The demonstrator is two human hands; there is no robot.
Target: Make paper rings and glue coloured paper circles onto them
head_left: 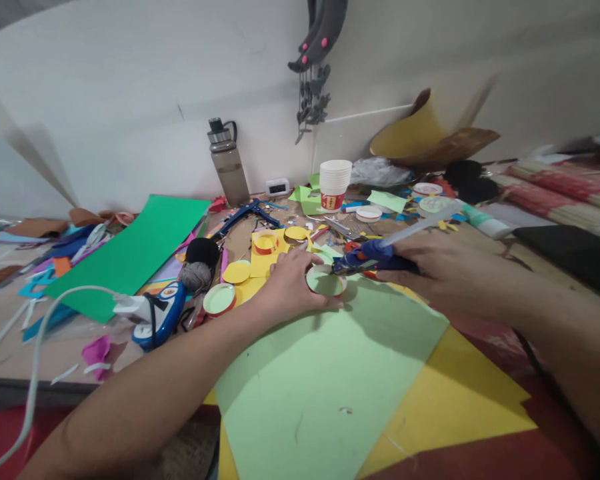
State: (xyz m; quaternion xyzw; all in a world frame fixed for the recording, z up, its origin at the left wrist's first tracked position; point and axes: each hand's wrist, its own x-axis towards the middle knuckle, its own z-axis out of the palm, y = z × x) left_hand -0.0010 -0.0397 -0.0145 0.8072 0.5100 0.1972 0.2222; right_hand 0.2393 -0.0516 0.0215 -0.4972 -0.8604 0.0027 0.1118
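Note:
My left hand [295, 283] curls around a shallow round piece lined with light green paper [325, 281], its fingers and thumb on the rim. In my right hand [430, 263] is a blue hot glue gun [363, 257], with a translucent glue stick [420, 225] jutting from its back. The gun's nozzle points at the inside of the round piece's rim; whether it touches cannot be made out. Beneath lies a light green sheet [320, 380] over a yellow sheet [460, 393].
A stack of paper cups [334, 183], a water bottle [230, 167] and a small clock [278, 187] stand near the wall. Left are a green sheet [135, 253], a blue power strip [163, 317] with a white cable, and yarn balls [203, 253]. Another green-lined ring [220, 299] lies nearby.

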